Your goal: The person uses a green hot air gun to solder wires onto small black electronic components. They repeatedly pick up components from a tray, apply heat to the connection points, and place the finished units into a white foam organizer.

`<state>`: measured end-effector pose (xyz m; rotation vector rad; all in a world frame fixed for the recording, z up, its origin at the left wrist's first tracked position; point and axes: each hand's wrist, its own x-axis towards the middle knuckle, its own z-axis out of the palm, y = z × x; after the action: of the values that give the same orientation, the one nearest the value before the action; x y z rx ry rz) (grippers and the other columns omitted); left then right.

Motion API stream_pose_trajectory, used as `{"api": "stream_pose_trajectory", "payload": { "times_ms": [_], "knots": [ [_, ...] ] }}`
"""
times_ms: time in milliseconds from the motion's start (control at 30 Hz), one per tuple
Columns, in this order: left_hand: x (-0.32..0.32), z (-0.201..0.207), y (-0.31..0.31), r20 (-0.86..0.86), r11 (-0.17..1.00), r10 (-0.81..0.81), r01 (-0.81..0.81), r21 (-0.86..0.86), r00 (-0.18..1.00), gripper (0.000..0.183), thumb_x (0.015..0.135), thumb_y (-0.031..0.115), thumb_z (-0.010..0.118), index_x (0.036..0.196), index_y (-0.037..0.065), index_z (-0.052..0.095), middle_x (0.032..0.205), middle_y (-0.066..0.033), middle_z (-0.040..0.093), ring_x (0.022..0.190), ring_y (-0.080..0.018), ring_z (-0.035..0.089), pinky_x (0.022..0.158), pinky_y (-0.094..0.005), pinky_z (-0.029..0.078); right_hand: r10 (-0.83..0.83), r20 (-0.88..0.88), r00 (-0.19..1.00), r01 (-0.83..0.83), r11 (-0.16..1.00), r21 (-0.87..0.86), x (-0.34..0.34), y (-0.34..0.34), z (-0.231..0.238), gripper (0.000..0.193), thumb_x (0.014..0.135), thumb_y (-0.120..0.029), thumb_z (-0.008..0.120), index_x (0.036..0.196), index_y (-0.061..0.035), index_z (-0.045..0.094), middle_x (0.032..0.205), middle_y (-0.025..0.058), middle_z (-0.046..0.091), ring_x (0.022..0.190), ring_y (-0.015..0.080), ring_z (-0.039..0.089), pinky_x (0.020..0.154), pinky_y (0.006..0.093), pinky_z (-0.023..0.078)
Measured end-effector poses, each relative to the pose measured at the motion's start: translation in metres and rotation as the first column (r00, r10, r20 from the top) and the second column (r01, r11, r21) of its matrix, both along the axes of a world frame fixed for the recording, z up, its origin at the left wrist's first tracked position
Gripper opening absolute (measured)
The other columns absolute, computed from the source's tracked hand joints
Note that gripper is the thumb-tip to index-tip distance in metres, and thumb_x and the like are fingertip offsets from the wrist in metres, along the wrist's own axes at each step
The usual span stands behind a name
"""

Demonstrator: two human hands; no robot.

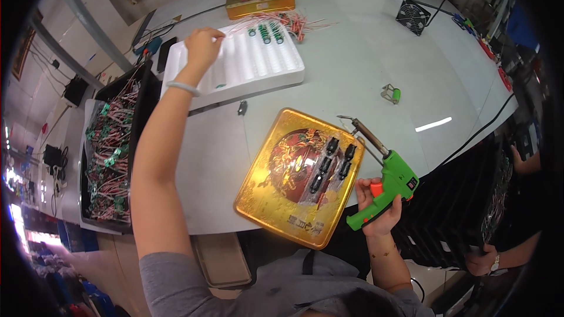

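The right hand (379, 208) grips the green soldering gun (385, 188); left hand (202, 47), fingers pinched, should lift one coil cleanly from the white tray (258, 67)

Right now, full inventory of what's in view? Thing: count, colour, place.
Soldering gun: 1, green with an orange trigger, in the right hand at the near table edge.
Tin lid: 1, gold with red decoration, near edge, beside the gun.
Black parts: about six, black, lying on the tin lid.
Slotted tray: 1, white, mid-table under the left hand.
Wound coils: several, green with red leads, at the tray's far end.
Tin box: 1, gold, far side.
Fan: 1, black, far right.
Bin of wired parts: 1, black, left of the table.
Another person's hand: 1, lower right.
Left hand: on the tray's far left corner.
Right hand: gripping the gun's handle.
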<state>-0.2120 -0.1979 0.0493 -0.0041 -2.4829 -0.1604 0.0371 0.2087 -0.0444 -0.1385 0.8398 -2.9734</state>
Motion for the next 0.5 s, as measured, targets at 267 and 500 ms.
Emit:
{"api": "stream_pose_trajectory", "payload": {
  "times_ms": [267, 500],
  "knots": [
    [-0.111, -0.046, 0.052, 0.136, 0.974, 0.178, -0.194, 0.114, 0.975, 0.012, 0.074, 0.021, 0.059, 0.084, 0.018, 0.067, 0.086, -0.0055, 0.062, 0.1, -0.0214, 0.048, 0.084, -0.0439, 0.031, 0.034, -0.004, 0.999, -0.034, 0.999, 0.016, -0.001, 0.004, -0.005, 0.052, 0.081, -0.044, 0.044, 0.109, 0.0, 0.045, 0.105, 0.0126, 0.051, 0.106, 0.0266, 0.046, 0.099, 0.0423, 0.028],
    [-0.142, -0.065, 0.044, 0.173, 0.919, 0.069, -0.13, 0.372, 0.983, 0.014, 0.075, 0.024, 0.059, 0.079, 0.012, 0.064, 0.085, -0.0073, 0.062, 0.085, -0.0233, 0.056, 0.07, -0.0364, 0.043, 0.059, -0.024, 0.998, -0.058, 0.997, 0.046, -0.001, 0.003, 0.0, 0.058, 0.081, -0.047, 0.044, 0.108, 0.0047, 0.044, 0.105, 0.0169, 0.05, 0.108, 0.0279, 0.044, 0.101, 0.0412, 0.025]
  ]
}}
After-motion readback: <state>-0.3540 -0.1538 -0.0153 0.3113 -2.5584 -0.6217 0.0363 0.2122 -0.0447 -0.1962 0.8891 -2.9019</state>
